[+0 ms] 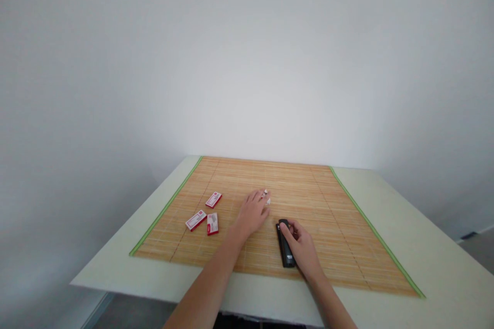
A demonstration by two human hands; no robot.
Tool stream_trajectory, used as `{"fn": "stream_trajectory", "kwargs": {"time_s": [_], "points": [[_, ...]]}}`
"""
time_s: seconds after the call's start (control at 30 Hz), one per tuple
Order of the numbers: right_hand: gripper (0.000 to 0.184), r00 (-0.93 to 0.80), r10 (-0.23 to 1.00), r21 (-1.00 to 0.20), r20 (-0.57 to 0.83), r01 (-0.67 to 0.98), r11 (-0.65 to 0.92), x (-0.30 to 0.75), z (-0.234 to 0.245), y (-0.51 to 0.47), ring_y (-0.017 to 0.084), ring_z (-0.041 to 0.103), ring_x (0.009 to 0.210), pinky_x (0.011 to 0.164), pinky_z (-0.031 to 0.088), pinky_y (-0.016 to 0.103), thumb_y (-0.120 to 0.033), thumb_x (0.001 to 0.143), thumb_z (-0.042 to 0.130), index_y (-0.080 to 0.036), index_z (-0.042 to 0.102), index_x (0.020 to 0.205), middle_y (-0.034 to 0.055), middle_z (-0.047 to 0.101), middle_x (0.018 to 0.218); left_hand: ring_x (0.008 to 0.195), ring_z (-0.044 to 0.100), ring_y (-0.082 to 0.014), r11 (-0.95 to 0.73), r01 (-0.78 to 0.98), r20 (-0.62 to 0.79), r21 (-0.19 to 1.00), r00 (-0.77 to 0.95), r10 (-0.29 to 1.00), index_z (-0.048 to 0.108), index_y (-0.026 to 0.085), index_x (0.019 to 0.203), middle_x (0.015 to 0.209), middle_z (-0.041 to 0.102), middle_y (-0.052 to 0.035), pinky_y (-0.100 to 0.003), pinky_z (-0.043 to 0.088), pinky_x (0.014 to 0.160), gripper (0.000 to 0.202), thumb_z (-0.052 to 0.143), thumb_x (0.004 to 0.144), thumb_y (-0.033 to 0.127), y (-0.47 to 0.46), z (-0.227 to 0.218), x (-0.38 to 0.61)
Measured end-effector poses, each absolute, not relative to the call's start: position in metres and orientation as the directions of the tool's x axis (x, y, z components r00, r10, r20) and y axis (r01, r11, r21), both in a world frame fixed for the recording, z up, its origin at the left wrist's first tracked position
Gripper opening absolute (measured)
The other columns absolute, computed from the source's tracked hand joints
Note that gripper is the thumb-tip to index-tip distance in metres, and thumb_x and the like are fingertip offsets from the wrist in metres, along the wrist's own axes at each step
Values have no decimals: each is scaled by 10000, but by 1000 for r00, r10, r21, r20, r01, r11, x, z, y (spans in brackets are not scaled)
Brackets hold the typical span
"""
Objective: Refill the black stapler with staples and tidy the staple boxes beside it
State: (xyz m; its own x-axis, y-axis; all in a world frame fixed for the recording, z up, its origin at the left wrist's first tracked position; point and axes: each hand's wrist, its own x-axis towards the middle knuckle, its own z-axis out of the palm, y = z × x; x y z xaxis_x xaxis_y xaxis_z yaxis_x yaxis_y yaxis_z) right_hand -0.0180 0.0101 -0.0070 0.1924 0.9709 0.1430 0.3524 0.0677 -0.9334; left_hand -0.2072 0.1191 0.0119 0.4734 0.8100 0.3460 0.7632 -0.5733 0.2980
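Observation:
A black stapler [285, 244] lies lengthwise on the bamboo mat. My right hand [303, 247] grips its far end, thumb on top and fingers curled along the right side. Farther out, near the mat's middle, my left hand [252, 213] reaches palm down with its fingers stretched and apart. Under and beside those fingertips, small white pieces [268, 201] show, mostly covered, so I cannot make out what they are. To the left of that hand lie three small red-and-white boxes: one farther back [213, 199], one at the left [196, 220] and one nearer [212, 223].
The bamboo mat [293, 180] has green edging on its left and right sides and covers much of the white table [401, 216]. A pale wall [262, 61] rises directly behind the table. The table's front edge runs below my forearms.

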Motion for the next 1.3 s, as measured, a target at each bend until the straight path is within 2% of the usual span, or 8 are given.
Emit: {"fn": "stream_trajectory", "kwargs": {"time_s": [0.13, 0.27, 0.5, 0.57, 0.67, 0.83, 1.07, 1.3], "points": [[528, 184, 972, -930, 147, 361, 72, -18, -5, 8, 190, 549, 668, 615, 424, 287, -649, 913, 576, -184, 708, 1126, 15, 634, 756, 1405, 437, -250, -553, 769, 344, 320, 450, 824, 621, 276, 1327, 1499, 533, -68, -438, 316, 1201, 369, 554, 967, 324, 129, 13, -196], [559, 199, 968, -931, 150, 359, 70, -18, -7, 9, 185, 532, 646, 599, 417, 286, -634, 904, 595, -192, 661, 1240, -30, 537, 695, 1334, 503, -242, -480, 813, 350, 329, 367, 862, 676, 241, 1187, 1415, 583, -93, -427, 368, 1155, 271, 493, 987, 239, 123, 11, -241], [615, 215, 965, -930, 150, 363, 64, -24, -4, 4, 195, 554, 639, 617, 459, 314, -613, 891, 604, -182, 593, 1329, -32, 538, 690, 1327, 523, -267, -363, 870, 361, 335, 237, 902, 658, 262, 1268, 1396, 607, -80, -476, 381, 1153, 355, 507, 954, 192, 98, 12, -325], [639, 215, 965, -923, 151, 379, 60, -27, -4, -8, 214, 601, 686, 650, 496, 335, -584, 886, 616, -187, 552, 1383, 7, 614, 773, 1337, 519, -268, -354, 869, 384, 345, 214, 898, 623, 275, 1338, 1409, 606, -68, -471, 385, 1160, 411, 533, 943, 211, 91, 13, -337], [737, 178, 965, -884, 193, 459, 92, -35, -7, -34, 268, 671, 885, 779, 553, 393, -497, 842, 682, -223, 464, 1490, 96, 683, 1086, 1325, 534, -263, -332, 860, 436, 387, 146, 888, 584, 282, 1391, 1429, 596, -59, -457, 402, 1159, 424, 522, 972, 298, 80, 13, -353], [797, 65, 958, -811, 280, 549, 200, -78, -10, -53, 321, 537, 1332, 1105, 455, 477, -304, 843, 649, -286, 361, 1585, 115, 532, 1454, 1307, 558, -263, -220, 845, 498, 488, -63, 865, 605, 252, 1363, 1406, 617, -69, -459, 410, 1167, 414, 426, 1027, 416, 67, 6, -381], [815, -11, 965, -869, 261, 433, 240, -166, -15, -14, 319, 480, 1401, 1161, 419, 494, -163, 839, 605, -230, 334, 1605, 119, 459, 1554, 1339, 560, -246, -132, 783, 430, 608, -184, 884, 588, 244, 1393, 1446, 610, -64, -444, 424, 1160, 460, 358, 1054, 453, 76, -10, -397], [751, -77, 948, -841, 308, 444, 309, -197, -14, 16, 314, 501, 1362, 1171, 405, 494, -139, 867, 558, -193, 369, 1592, 135, 523, 1498, 1289, 603, -254, -102, 751, 375, 653, -203, 905, 628, 274, 1342, 1404, 646, -47, -445, 472, 1104, 407, 409, 1030, 419, 76, -16, -397]]}}
